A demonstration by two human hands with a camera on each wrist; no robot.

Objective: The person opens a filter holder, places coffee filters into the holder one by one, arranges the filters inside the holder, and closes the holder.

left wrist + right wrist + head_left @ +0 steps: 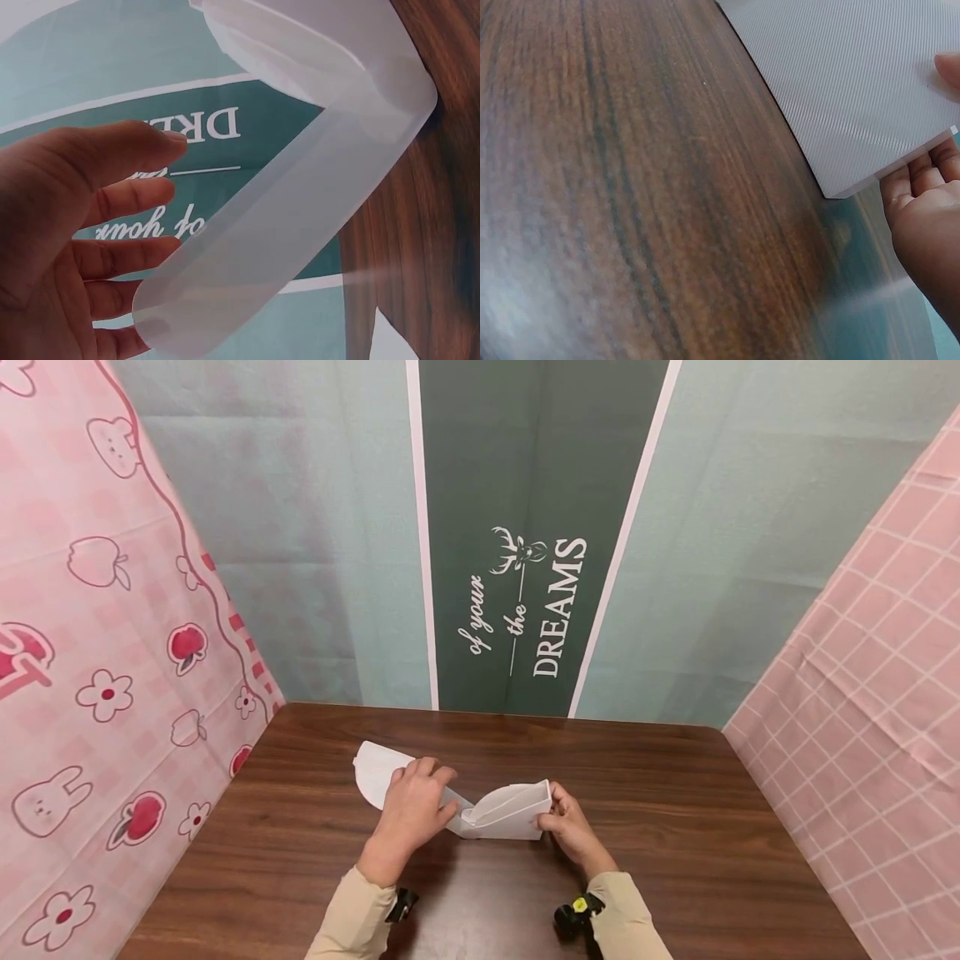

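A white plastic folding piece (513, 820) stands on the wooden table, with a rounded flap (375, 770) spread out to the left. My right hand (573, 833) pinches its right end, thumb on the ribbed front panel (855, 82) and fingers behind the edge. Over the joining strip (277, 217) is my left hand (414, 802), its fingers loosely bent. In the left wrist view those fingers lie beside the strip's rounded end, and the thumb stays apart from it. The inside of the right-hand part is mostly hidden in the right wrist view.
The brown wood-grain table (637, 777) reaches back to a green curtain (480, 485) with white lettering. Pink patterned cloths (112, 635) hang at both sides. Black straps with small devices (573, 917) sit at both wrists.
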